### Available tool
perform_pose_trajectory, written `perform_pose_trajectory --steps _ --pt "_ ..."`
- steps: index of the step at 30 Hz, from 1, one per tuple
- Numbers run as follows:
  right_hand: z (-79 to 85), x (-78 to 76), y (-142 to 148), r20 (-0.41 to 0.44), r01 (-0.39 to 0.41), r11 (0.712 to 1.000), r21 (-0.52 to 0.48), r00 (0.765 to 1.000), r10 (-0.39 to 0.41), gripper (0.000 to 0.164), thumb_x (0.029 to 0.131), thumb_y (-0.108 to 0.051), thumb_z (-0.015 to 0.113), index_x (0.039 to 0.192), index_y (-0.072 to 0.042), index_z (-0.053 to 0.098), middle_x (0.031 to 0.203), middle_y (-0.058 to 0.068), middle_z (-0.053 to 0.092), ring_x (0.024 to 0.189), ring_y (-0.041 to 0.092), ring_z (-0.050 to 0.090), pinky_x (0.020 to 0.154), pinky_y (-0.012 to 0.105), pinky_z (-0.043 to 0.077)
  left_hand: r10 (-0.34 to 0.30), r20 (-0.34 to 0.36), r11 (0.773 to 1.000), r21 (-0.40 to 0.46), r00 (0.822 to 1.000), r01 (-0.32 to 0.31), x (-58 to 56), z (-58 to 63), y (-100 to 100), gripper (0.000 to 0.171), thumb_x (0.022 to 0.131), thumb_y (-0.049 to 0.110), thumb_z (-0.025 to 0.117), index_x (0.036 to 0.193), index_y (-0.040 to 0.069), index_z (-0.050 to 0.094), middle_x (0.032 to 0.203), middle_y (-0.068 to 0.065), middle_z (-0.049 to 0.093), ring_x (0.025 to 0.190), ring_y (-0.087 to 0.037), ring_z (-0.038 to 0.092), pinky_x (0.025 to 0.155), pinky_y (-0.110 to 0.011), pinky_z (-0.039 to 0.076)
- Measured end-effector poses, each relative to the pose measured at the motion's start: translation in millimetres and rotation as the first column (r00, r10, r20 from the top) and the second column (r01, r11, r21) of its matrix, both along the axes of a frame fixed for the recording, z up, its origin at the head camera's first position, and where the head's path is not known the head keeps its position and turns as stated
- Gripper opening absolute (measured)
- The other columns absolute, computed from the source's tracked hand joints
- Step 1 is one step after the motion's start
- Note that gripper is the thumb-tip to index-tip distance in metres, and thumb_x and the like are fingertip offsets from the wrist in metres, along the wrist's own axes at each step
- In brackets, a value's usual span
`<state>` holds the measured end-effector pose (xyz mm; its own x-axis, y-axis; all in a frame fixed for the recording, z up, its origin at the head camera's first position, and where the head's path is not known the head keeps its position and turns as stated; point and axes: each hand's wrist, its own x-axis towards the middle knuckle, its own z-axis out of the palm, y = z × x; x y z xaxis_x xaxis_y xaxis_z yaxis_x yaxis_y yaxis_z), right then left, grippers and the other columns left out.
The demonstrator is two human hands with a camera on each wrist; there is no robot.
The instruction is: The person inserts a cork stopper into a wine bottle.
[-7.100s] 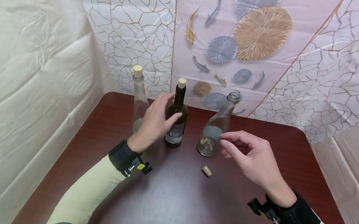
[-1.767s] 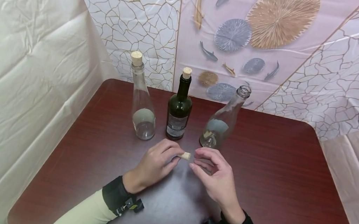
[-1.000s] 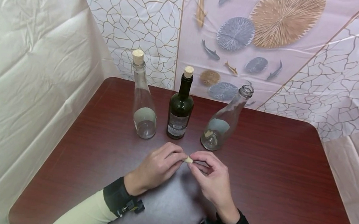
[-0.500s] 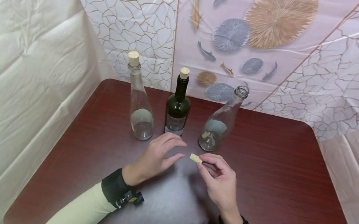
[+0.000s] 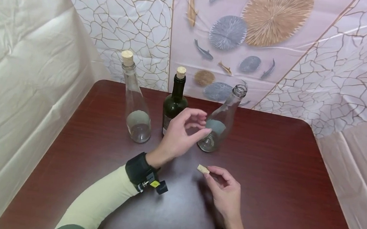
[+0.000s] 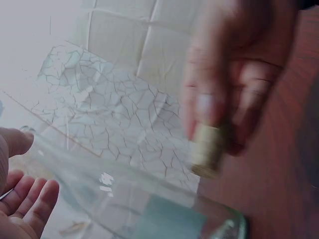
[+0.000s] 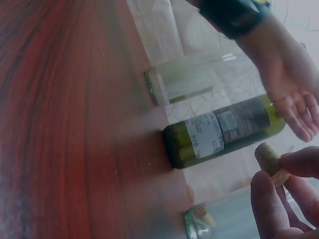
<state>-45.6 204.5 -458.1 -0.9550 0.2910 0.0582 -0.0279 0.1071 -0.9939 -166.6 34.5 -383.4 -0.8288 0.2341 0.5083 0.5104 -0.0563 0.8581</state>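
Observation:
My right hand pinches a small cork between thumb and fingers, above the table in front of the bottles. The cork also shows between the fingertips in the right wrist view. At the right stands a clear bottle with a bare mouth and a pale label. My left hand reaches toward it, thumb and fingers spread apart and holding nothing; whether it touches the glass I cannot tell. Behind that hand is a dark green bottle, partly covered, with a cork in its neck.
Another clear bottle stands at the left, a cork in its mouth. All three bottles rest toward the back of the dark red table. A patterned sheet hangs behind them; a cream sheet hangs on the left.
The loose cork, on the table at first, was picked up; my left hand held it, then it passed to my right. My left hand let go and moved forward and right toward the uncorked bottle.

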Motion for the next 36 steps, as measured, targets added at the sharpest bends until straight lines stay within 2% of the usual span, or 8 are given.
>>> perform_pose_trajectory --steps 7,13,24,31,36 --pt "-3.4 1.4 5.0 0.034 0.029 0.999 -0.021 0.999 -0.028 0.022 0.084 0.015 0.077 0.105 0.009 0.075 0.098 -0.005 0.076 0.091 0.004 0.074 0.078 0.017 0.061 0.053 -0.050 0.997 -0.048 0.997 -0.055 -24.1 21.5 24.3 0.042 0.090 0.010 0.082 0.126 0.001 0.063 0.115 -0.016 0.067 0.105 -0.026 0.069 0.095 -0.026 0.059" --pt "-3.0 2.3 5.9 0.054 0.034 0.999 0.005 0.998 -0.034 0.023 0.084 0.014 0.077 0.106 0.007 0.076 0.099 -0.006 0.076 0.091 0.003 0.074 0.077 0.016 0.061 0.091 -0.071 0.987 -0.126 0.993 -0.100 -35.9 32.0 36.0 0.044 0.091 0.016 0.082 0.129 0.004 0.062 0.120 -0.013 0.067 0.110 -0.020 0.066 0.098 -0.025 0.056" --pt "-4.6 5.5 6.5 0.067 0.036 0.998 0.044 0.997 -0.039 0.021 0.086 0.008 0.079 0.106 0.004 0.077 0.101 -0.005 0.075 0.093 0.003 0.073 0.080 0.015 0.060 0.083 -0.037 0.986 -0.139 0.996 -0.087 -45.2 42.6 50.8 0.057 0.086 0.019 0.088 0.133 0.004 0.060 0.121 -0.010 0.064 0.111 -0.019 0.063 0.099 -0.018 0.053" --pt "-6.0 5.4 6.7 0.056 0.048 0.999 0.020 0.997 -0.049 0.022 0.085 0.011 0.079 0.106 0.007 0.076 0.103 0.000 0.075 0.092 0.003 0.073 0.080 0.015 0.060 0.093 -0.051 0.983 -0.157 0.994 -0.100 -48.0 42.3 56.5 0.045 0.088 0.016 0.085 0.127 0.006 0.065 0.119 -0.008 0.068 0.107 -0.015 0.064 0.095 -0.022 0.055" --pt "-6.8 5.4 7.7 0.052 0.049 0.999 -0.011 0.997 -0.049 0.022 0.085 0.012 0.078 0.106 0.008 0.074 0.101 -0.002 0.076 0.092 0.004 0.074 0.077 0.016 0.061 0.094 -0.055 0.979 -0.178 0.994 -0.103 -48.6 42.3 57.3 0.041 0.089 0.014 0.083 0.125 0.006 0.065 0.117 -0.009 0.068 0.106 -0.018 0.065 0.094 -0.025 0.056"
